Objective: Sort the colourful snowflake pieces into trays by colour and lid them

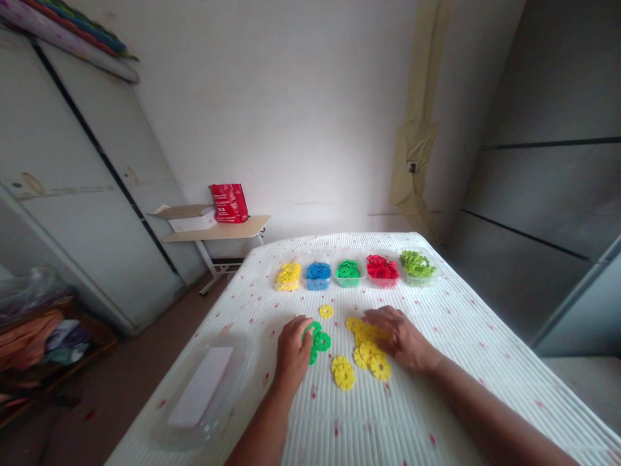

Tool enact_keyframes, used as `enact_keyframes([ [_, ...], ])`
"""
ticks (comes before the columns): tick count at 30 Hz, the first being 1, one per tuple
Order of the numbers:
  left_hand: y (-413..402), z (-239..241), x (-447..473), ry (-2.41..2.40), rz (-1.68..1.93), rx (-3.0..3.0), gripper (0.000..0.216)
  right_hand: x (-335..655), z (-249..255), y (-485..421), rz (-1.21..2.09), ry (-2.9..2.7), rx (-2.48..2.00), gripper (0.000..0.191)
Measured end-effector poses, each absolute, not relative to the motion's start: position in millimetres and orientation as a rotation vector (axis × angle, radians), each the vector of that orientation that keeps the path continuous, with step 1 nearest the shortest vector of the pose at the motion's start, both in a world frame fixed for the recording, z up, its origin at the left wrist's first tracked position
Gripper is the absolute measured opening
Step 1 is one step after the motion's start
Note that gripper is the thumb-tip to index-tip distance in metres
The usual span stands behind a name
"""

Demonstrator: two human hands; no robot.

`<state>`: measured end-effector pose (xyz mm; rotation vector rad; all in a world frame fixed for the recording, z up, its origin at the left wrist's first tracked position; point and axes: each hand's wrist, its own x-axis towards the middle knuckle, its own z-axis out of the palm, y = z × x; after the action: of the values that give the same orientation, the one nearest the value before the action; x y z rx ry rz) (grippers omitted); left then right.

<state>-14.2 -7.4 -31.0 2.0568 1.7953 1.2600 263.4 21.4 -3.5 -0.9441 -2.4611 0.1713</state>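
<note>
Slippage is the risk: the left hand (292, 349) curls narrow on the green discs (319, 340) (whether it grips one I cannot tell), and a sweep by the right hand (398, 336), flat and spread over the yellow discs (365, 353) just right of them, could mix colours. Beyond both hands stand five sorted tubs (348, 283) on the ribbed white tablecloth (460, 336); left of the left hand, a clear lidded box (204, 388); behind, a bare wall (291, 97)

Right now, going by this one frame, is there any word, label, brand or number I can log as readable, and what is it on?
Red bag on the side table: white print on its front, too small and blurred to read.
White sheet in the clear tub: no print shows.
Disc trays: no labels visible.
Nothing else carries text.
</note>
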Motion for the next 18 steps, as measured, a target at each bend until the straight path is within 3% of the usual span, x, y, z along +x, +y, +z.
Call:
enact_keyframes([
  [8, -5.6, -31.7, -15.2, 1.788, 1.338, 1.941, 0.029, 243.1, -4.6, 20.3, 0.213, -2.53, -0.96, 0.026],
  [18, -4.7, -33.8, -15.8, 1.786, 1.385, 1.901, 0.027, 244.9, -10.7, 22.9, 0.225, -2.346, -0.943, 0.024],
])
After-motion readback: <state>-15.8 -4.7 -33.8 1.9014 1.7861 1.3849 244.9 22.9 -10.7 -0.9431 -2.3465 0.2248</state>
